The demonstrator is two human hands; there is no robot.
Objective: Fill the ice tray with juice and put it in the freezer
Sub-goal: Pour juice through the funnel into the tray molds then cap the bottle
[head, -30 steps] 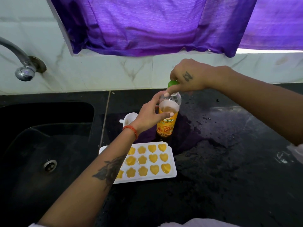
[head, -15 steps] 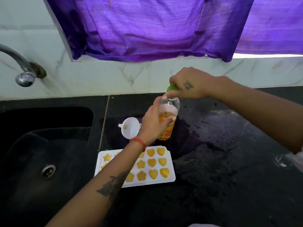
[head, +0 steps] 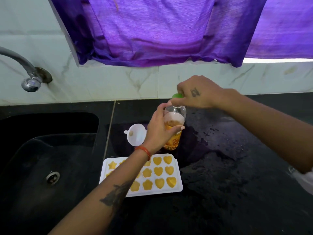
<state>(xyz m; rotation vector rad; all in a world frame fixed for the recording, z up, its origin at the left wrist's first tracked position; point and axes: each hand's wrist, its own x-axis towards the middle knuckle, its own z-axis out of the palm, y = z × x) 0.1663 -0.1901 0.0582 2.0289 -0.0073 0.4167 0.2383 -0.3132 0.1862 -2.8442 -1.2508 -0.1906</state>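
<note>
I'm at a black stone counter (head: 237,192), wet and speckled with drops, the ice tray (head: 176,188) lying on it as my landmark. Left of the tray sinks a black sink (head: 42,158) with a steel tap (head: 25,72) above it; beyond the tray rise pale marbled tiles and a purple curtain (head: 160,31). Just behind the tray stands the juice bottle (head: 174,131), a white funnel (head: 136,134) beside it. My left hand (head: 160,131) is wrapped round the bottle's body and my right hand (head: 198,92) pinches its green cap (head: 177,95) from above. The orange label shows only broken letters – my fingers cover the rest, so I can't read it. The tray's heart, star and flower cells hold orange juice, though my left forearm hides several – the tray's left part is partly lost
</note>
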